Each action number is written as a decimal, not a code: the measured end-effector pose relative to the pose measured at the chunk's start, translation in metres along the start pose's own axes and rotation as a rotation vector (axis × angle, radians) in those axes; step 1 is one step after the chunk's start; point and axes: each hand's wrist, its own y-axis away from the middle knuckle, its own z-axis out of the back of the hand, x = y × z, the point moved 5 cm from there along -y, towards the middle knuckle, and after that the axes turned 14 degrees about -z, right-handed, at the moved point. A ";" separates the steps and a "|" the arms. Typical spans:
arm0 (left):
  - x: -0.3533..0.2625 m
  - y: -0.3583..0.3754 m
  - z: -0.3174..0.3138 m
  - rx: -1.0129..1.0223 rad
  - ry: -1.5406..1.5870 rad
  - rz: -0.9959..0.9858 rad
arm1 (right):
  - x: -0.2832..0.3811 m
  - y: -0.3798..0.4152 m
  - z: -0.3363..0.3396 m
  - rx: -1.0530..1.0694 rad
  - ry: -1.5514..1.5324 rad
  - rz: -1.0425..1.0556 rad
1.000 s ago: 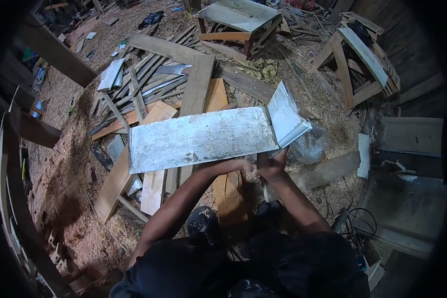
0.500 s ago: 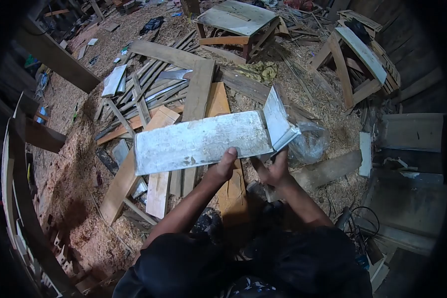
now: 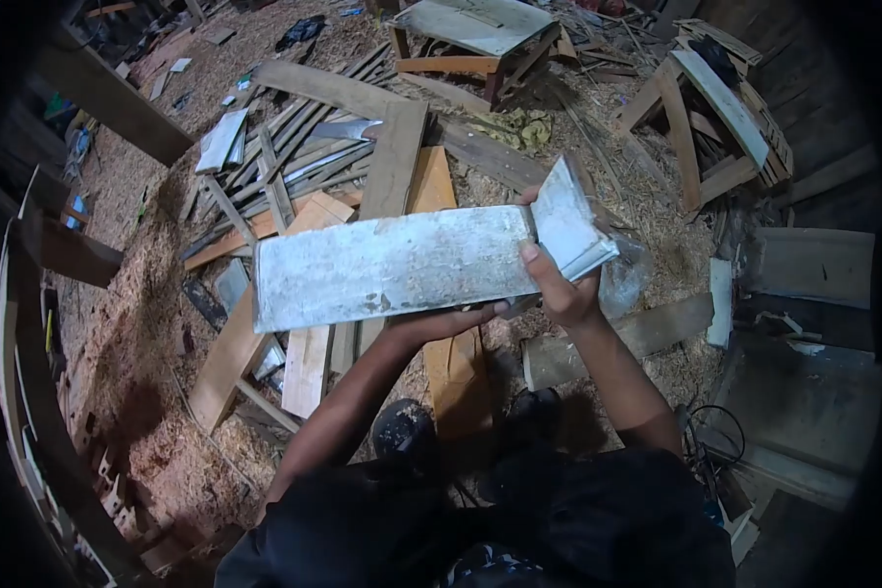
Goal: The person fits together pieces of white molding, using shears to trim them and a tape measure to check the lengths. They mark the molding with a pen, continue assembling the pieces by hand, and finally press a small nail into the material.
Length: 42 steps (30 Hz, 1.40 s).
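Observation:
A long, worn white-painted board (image 3: 392, 267) spans the view in front of me, with a shorter white piece (image 3: 564, 227) angled up at its right end. From below, my left hand (image 3: 453, 321) bears the board along its lower edge, the fingers pointing right and partly hidden under it. My right hand (image 3: 570, 296) grips the right end where the two pieces meet. Its thumb lies on the front face, and a fingertip shows behind the upper edge.
Wood strips and planks (image 3: 392, 162) lie piled on the shavings-covered floor beyond the board. A low wooden table (image 3: 475, 24) and a tilted wooden frame (image 3: 686, 132) stand farther back. Clear plastic (image 3: 625, 281) lies right of my hand, and an orange-brown plank (image 3: 456, 377) runs between my shoes.
My left thumb has left the board's face and that hand has slid underneath. My right hand has shifted up, its thumb now on the front near the joint. The board has moved slightly.

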 end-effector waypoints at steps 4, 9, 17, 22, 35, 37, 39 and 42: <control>0.053 -0.001 -0.006 -0.084 0.265 -0.219 | 0.009 0.003 -0.004 -0.030 0.025 -0.010; 0.027 -0.007 -0.007 0.080 0.012 -0.077 | 0.013 0.005 -0.006 -0.058 0.023 -0.019; 0.029 -0.002 -0.005 0.033 -0.249 -0.067 | 0.004 0.007 -0.005 -0.037 0.130 0.020; 0.035 0.008 -0.004 -0.118 0.041 -0.192 | 0.003 0.008 -0.013 -0.008 0.117 0.039; 0.033 0.019 0.008 -0.068 -0.119 -0.075 | 0.001 0.012 -0.026 -0.009 0.086 0.027; 0.034 0.018 0.008 -0.025 -0.218 -0.033 | 0.003 0.013 -0.027 -0.011 0.073 0.000; 0.033 0.017 0.007 0.012 -0.285 0.035 | 0.004 0.013 -0.028 -0.007 0.060 -0.002; 0.004 0.022 0.010 -0.108 -0.004 -0.025 | 0.004 0.013 -0.026 0.005 0.055 0.021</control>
